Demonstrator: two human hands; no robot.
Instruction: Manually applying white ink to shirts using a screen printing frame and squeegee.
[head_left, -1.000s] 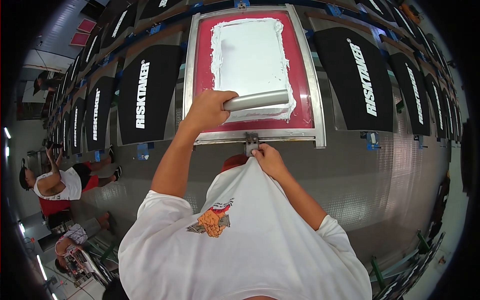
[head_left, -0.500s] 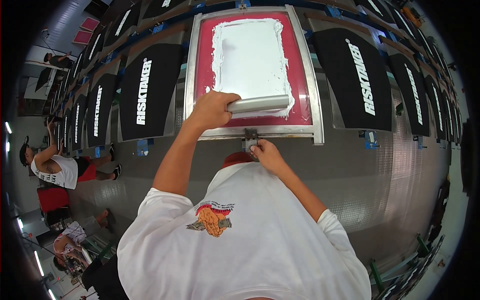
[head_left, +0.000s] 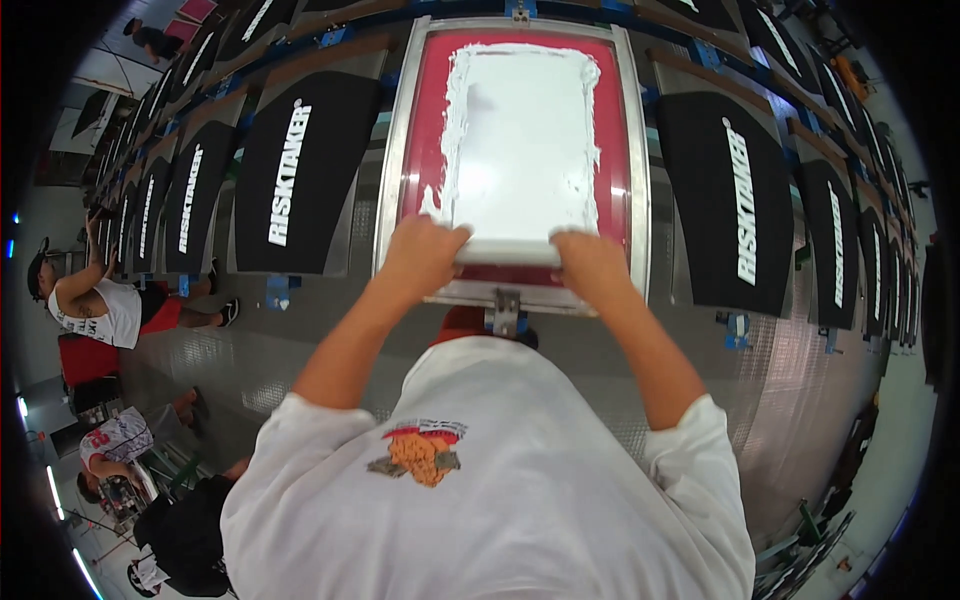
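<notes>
Both my hands grip a grey squeegee across the near end of a screen-printing frame. My left hand is closed round its left end, and my right hand round its right end, slightly blurred. White ink covers the middle of the red-bordered mesh, with thick ridges along its sides and far edge. Below the frame's near bar, a metal clamp sits close to my body. The squeegee's lower edge is hard to make out.
Black fabric panels with white lettering lie on boards to the left and right, with several more in the row. A person in a white sleeveless top is at far left. Others are at lower left, one in black.
My right hand has left the clamp and taken hold of the squeegee's right end. The squeegee has come nearer to me along the screen. My left hand keeps its grip.
</notes>
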